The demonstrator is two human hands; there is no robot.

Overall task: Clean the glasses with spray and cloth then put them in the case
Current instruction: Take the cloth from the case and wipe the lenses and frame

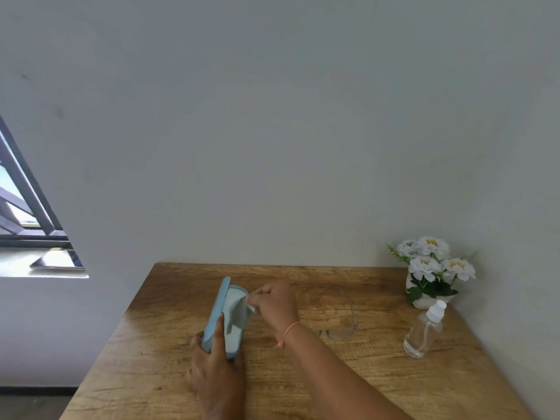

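A light blue glasses case (235, 298) lies open on the wooden table (303, 374), its lid standing up on the left. My left hand (212, 359) grips the near end of the case. My right hand (277, 301) pinches a grey cloth (238, 313) that lies partly inside the case. The thin-rimmed glasses (342, 330) rest on the table to the right of my right wrist, one temple stretching away from me. A clear spray bottle (424, 331) with a white cap stands further right.
A white pot of white flowers (433, 271) stands at the back right corner against the wall. A window (27, 213) is at the left. The table's left edge runs close to the case.
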